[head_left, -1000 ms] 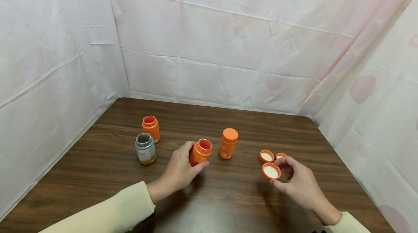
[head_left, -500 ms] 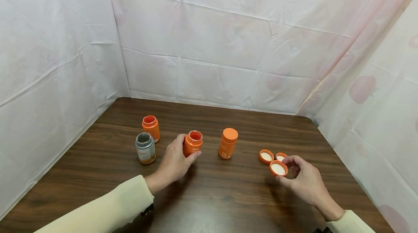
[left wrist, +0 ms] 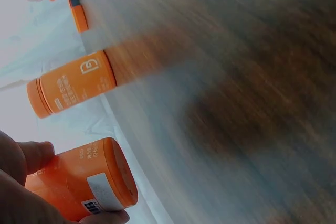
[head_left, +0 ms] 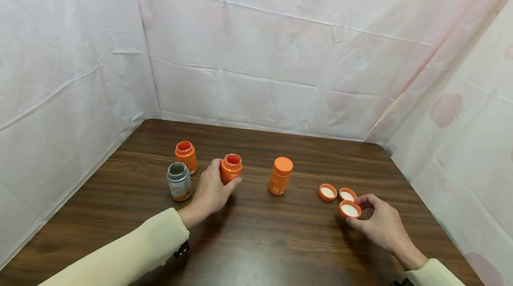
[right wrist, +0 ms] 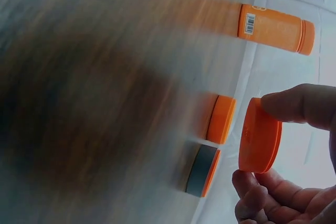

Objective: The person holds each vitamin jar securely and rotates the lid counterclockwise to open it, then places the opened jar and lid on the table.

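My left hand (head_left: pixel 208 192) grips an uncapped orange bottle (head_left: pixel 230 173) from its left side. In the left wrist view this bottle (left wrist: pixel 79 182) is off the table, its base visible and a barcode label near my fingers. My right hand (head_left: pixel 380 224) pinches an orange lid (head_left: pixel 350 210) between thumb and fingers, white lining facing up. The right wrist view shows that lid (right wrist: pixel 260 137) raised above the table. Just behind it lie an orange lid (head_left: pixel 327 193) and a lid with a dark grey side (right wrist: pixel 201 171), both lining up.
A capped orange bottle (head_left: pixel 280 177) stands between my hands. To the left are an open grey bottle (head_left: pixel 179 185) and, behind it, an open orange bottle (head_left: pixel 186 159). The brown wooden table (head_left: pixel 272 241) is bordered by hanging white sheets (head_left: pixel 256 45).
My left hand has carried the open bottle leftward and slightly back, away from the capped one. The right hand has moved right with its lid, closer to me than the two resting lids.
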Demonstrator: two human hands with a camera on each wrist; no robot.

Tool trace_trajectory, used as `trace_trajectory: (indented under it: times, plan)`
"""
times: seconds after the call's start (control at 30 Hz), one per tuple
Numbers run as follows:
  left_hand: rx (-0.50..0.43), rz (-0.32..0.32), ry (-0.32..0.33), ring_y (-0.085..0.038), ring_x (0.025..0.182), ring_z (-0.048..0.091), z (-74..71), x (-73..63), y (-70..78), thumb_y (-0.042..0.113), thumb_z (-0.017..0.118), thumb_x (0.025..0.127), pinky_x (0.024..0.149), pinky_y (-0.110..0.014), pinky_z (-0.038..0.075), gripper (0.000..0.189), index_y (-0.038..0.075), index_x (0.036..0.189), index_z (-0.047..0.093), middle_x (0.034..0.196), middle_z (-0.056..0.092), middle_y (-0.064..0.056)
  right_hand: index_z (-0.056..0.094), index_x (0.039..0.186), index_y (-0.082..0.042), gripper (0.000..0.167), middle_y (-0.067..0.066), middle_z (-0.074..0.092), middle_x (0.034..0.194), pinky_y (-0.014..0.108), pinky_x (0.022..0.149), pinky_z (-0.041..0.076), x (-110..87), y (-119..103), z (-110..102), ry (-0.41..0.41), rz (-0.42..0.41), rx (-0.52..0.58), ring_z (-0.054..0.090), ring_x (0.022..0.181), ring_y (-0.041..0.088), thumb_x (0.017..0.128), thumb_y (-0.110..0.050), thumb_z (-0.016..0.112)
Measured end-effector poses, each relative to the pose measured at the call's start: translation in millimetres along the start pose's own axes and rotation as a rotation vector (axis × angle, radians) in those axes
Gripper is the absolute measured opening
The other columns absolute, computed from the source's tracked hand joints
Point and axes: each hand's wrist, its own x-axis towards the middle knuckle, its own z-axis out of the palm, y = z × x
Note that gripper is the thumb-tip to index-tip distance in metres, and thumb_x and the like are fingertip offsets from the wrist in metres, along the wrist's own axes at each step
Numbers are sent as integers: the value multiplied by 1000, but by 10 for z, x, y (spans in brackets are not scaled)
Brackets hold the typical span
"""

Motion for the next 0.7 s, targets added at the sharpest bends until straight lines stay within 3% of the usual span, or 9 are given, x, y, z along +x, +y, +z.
trace_trajectory:
  times: [0.23, 0.7]
  plan:
    - [-30, -46, -8, -35, 115, 63, -21, 75, -8, 22, 83, 89, 101, -54, 49, 61, -1, 132, 45, 126, 59, -21, 67, 109, -5, 50, 2, 70, 97, 33, 69, 46, -6, 106, 7, -21, 25, -11, 63, 86, 19, 74, -31, 91]
    - [-37, -103, 17, -37, 117, 60, -6, 203, -78, 21, 79, 92, 103, -54, 47, 63, -5, 135, 41, 128, 58, -24, 66, 106, -6, 50, 3, 70, 93, 35, 67, 44, 0, 209, 20, -71, 67, -38, 59, 76, 15, 73, -35, 90]
